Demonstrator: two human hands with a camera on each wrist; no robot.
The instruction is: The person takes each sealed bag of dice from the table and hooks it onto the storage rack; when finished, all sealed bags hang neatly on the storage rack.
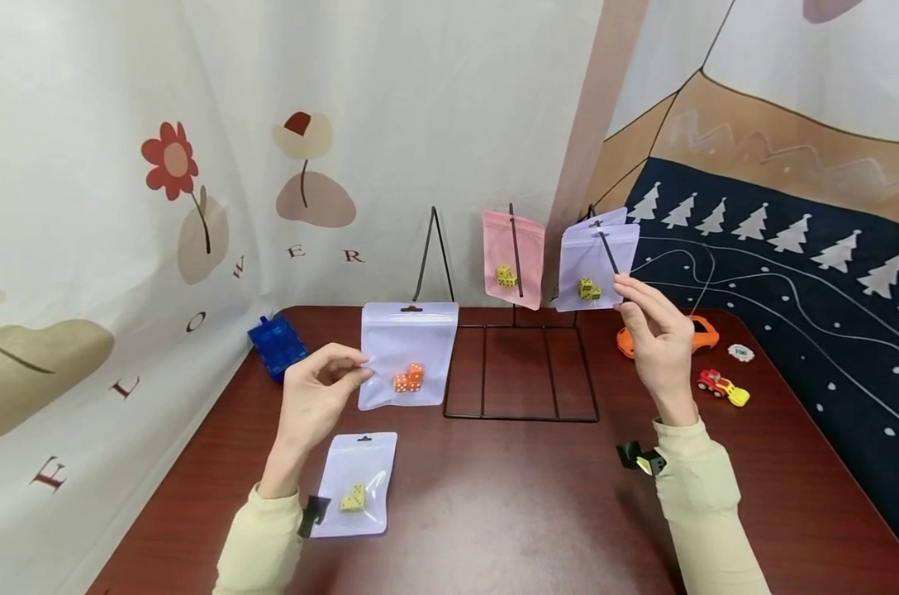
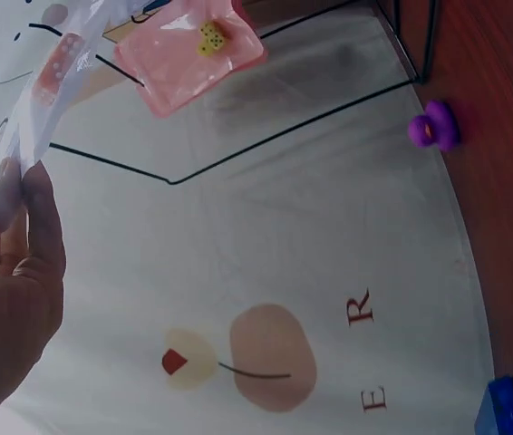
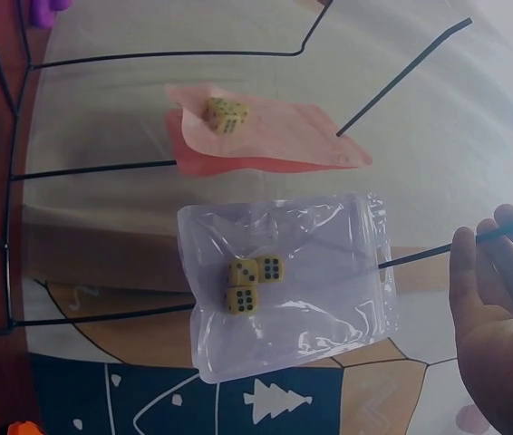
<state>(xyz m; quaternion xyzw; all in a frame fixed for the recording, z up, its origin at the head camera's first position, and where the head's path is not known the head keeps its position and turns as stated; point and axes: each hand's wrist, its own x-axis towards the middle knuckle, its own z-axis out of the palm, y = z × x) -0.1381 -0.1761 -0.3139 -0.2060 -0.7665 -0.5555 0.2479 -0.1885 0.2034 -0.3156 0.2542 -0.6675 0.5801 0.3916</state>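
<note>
My left hand (image 1: 317, 397) pinches the left edge of a lilac zip bag (image 1: 378, 339) with orange dice (image 1: 408, 380) inside, held above the table. Fingers and thumb of my right hand (image 1: 661, 347) pinch the front end of a black wire prong (image 1: 609, 252) on the display rack (image 1: 524, 420). Hanging on that prong are lilac bags; the front bag (image 3: 329, 299) contains yellow dice (image 3: 243, 272). A pink bag (image 1: 497, 235) with yellow dice hangs on the prong to its left. Another lilac bag (image 1: 375, 463) with pale yellow dice lies on the table near my left wrist.
A blue object (image 1: 277, 345) is at the table's back left. To the right are an orange toy car (image 1: 706, 333), a white chip (image 1: 741, 353) and a red-and-yellow toy vehicle (image 1: 725, 387). A purple rubber duck (image 2: 435, 127) stands near the rack's base.
</note>
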